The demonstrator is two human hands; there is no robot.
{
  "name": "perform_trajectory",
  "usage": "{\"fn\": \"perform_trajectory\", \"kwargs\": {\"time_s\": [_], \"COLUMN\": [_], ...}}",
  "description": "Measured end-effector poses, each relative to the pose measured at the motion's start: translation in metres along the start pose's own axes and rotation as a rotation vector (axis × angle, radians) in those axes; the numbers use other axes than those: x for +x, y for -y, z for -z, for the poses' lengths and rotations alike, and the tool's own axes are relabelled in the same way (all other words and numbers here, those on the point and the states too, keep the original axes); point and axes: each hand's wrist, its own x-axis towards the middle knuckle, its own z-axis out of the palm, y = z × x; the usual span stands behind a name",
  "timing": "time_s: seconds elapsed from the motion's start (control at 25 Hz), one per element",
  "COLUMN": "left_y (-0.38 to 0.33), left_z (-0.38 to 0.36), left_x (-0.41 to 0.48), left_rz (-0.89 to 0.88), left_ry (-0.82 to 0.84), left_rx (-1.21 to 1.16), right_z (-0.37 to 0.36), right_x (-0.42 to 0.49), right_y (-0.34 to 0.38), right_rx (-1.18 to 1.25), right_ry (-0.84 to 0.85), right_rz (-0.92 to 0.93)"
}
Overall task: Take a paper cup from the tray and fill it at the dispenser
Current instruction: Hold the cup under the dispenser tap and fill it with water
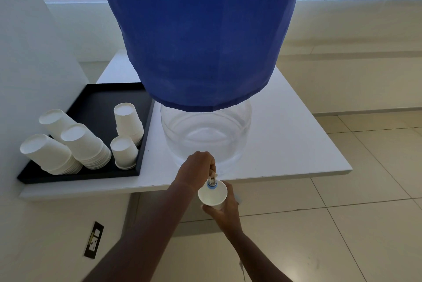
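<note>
While gripping the tap (pixel 212 181) at the foot of the dispenser (pixel 205 135), left hand (pixel 198 168) clenched around the small white lever, fingers curled down over it at the counter's front edge. Directly beneath the tap, a paper cup (pixel 212 195) held upright and mouth-up, clasped from below and behind by the right hand (pixel 225 209), fingers wrapped round its lower wall. Blue ring of the tap showing just above the cup's rim, overlapping it from this angle. Impossible to tell whether water flows or how full the cup is.

Behind the tap, the dispenser's clear rounded base resting on the white counter (pixel 296 144), its upper body draped in a blue cloth cover (pixel 201 30) filling the top of the view. Left of the dispenser, touching or nearly touching its base, a black tray (pixel 96 103) carrying five stacks of upturned white paper cups (pixel 84 144), two stacks nearest the dispenser, three farther left and leaning outward. Below the counter edge, left of the tap, a dark wall socket (pixel 94 240); pale floor tiles (pixel 342 224) to the right of the dispenser.
</note>
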Motion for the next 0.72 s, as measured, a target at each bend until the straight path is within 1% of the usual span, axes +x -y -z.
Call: {"fn": "perform_trajectory", "kwargs": {"time_s": [0.48, 0.72], "left_y": [0.0027, 0.0051], "left_z": [-0.0043, -0.0077], "left_x": [-0.0012, -0.0044], "left_rz": [0.004, -0.022], "left_ry": [-0.04, -0.081], "left_rx": [-0.013, 0.0], "right_z": [-0.0017, -0.0009], "right_x": [-0.0021, -0.0027], "right_y": [0.0004, -0.0024], "right_rx": [0.038, 0.064], "right_ry": [-0.002, -0.008], "right_rz": [-0.012, -0.014]}}
